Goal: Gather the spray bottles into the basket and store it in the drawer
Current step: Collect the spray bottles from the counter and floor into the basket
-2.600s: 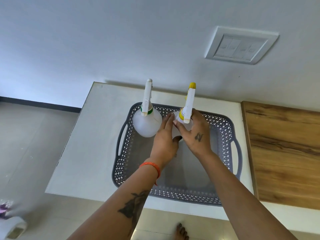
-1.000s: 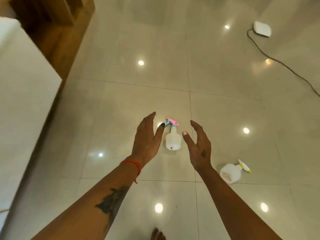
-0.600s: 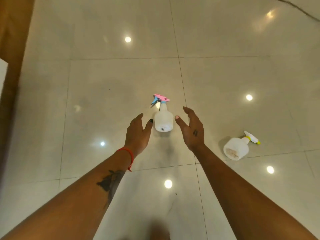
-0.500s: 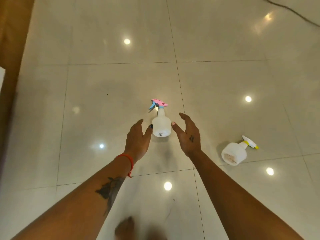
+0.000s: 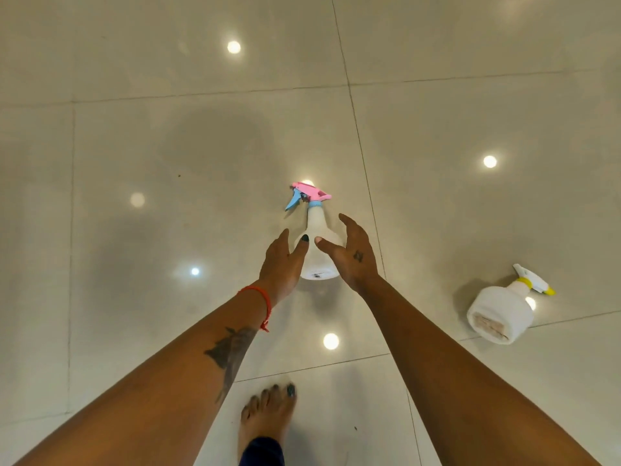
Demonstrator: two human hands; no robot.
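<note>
Both hands reach down toward a white spray bottle [image 5: 317,250] with a pink and blue trigger head, which stands on the glossy tiled floor [image 5: 168,146]. The left hand [image 5: 281,264] is open, its fingers [image 5: 281,237] spread and pointing forward, with the thumb against the left side of the bottle's body as seen from the head camera; actual contact cannot be confirmed. The right hand [image 5: 353,255] is also open, its fingers [image 5: 349,227] curved around the right side of the bottle and its thumb crossing in front of the bottle's shoulder. Neither hand is closed on the bottle; the bottle sits between the two sets of fingers, with its trigger head beyond the fingertips. A red thread bracelet [image 5: 260,297] circles the left wrist. A second white spray bottle [image 5: 500,314], with a yellow collar and nozzle tip, lies on its side on the floor well to the right of the right hand's fingers, its base turned toward the camera. A bare foot [image 5: 267,415] stands on the floor below the hands, between the two forearms. Round light reflections dot the floor tiles.
</note>
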